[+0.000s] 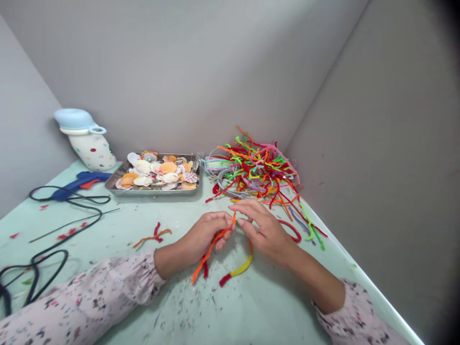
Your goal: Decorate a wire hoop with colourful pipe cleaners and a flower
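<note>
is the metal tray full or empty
Well filled: shells overlap across the metal tray, hiding most of its floor.

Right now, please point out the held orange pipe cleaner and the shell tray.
Orange pipe cleaner (212,245), head view: on its middle stretch.
Shell tray (154,193), head view: on its front wall.

The left hand (206,235) hides part of the fuzzy orange stem (205,258); the black looped cord (36,280) (like the floral pink left sleeve (97,292)) is cut off at the left edge.
</note>
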`<state>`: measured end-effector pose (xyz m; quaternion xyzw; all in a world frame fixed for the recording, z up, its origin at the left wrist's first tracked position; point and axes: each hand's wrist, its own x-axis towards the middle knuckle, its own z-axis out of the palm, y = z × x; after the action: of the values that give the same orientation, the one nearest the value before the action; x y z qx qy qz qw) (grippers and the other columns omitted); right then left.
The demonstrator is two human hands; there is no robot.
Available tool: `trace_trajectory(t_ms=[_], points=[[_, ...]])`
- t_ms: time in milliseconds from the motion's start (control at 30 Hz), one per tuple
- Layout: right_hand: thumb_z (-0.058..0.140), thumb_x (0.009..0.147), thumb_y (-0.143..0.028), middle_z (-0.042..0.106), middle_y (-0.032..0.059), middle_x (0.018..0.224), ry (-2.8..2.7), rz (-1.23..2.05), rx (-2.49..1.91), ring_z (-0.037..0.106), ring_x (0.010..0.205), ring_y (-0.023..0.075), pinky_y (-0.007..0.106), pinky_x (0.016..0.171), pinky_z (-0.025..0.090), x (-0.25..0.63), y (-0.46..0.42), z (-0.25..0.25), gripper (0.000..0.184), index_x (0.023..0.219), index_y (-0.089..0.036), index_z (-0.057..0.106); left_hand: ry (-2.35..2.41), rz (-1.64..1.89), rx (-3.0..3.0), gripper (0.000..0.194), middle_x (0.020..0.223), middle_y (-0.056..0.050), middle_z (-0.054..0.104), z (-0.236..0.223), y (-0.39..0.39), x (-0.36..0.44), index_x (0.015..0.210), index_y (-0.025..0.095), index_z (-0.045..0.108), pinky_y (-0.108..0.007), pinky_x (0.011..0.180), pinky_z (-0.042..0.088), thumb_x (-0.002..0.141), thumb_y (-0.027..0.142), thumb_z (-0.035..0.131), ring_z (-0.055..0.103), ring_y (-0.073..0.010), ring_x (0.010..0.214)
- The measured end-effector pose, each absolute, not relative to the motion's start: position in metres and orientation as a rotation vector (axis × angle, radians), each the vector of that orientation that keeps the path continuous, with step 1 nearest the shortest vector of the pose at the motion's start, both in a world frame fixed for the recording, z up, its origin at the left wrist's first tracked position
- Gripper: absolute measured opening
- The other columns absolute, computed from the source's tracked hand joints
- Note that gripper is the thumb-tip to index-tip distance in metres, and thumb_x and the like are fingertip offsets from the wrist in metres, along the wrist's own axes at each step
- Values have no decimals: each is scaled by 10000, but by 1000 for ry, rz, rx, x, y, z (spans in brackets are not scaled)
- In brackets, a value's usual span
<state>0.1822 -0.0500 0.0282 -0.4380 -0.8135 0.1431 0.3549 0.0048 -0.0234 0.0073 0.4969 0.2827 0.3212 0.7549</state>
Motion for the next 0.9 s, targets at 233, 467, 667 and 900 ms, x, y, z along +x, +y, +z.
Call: trace_trajectory(t_ms=[233,467,667,900], points=[[500,879,-208,579,65,1005,-2103,438,-1124,532,975,175,324,873,416,184,-46,28,96,905,-183,590,626,713,1146,164,552,44,453,11,-25,3,664,146,498,-172,406,274,798,241,497,361,-44,407],[491,877,-212,575,4,831,-2031,633,-1217,531,786,132,256,725,411,180,-51,29,72,879,-187,559,664,694,1174,177,532,55,419,11,-26,4,668,153,497,-169,391,253,793,278,501,333,-48,408],[497,855,-215,543,-23,750,-1999,736,-1274,496,703,115,235,657,384,180,-51,29,64,815,-187,539,682,678,1218,114,519,60,398,10,-26,4,683,161,508,-173,377,248,775,215,466,313,-57,408],[476,859,-249,518,-28,721,-1975,889,-1291,470,679,113,230,630,374,181,-52,33,108,800,-183,538,694,650,1252,119,506,66,345,12,-25,2,661,158,499,-173,373,184,766,184,449,250,-55,423]])
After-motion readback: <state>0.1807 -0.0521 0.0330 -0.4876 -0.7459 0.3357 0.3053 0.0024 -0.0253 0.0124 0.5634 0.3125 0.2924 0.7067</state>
